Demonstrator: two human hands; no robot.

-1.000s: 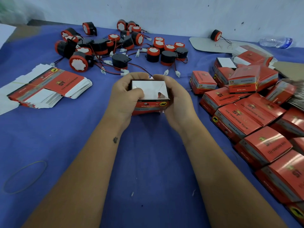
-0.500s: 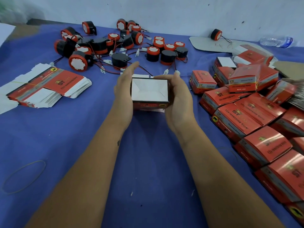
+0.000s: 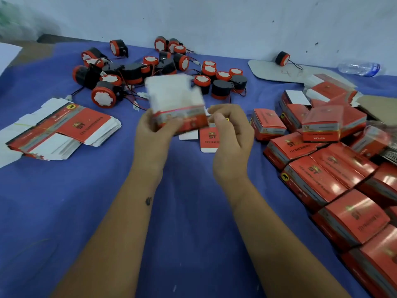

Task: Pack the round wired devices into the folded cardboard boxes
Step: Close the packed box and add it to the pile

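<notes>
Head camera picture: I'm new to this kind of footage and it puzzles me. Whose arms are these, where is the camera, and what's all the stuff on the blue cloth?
The camera sits on a person's head, looking down at their own bare arms; there is no machine. The left hand grips a blurred cardboard box; the right hand is beside it, fingers curled. On the blue cloth lie round wired devices at the far side, flat unfolded boxes to the left, and closed boxes to the right.
</notes>
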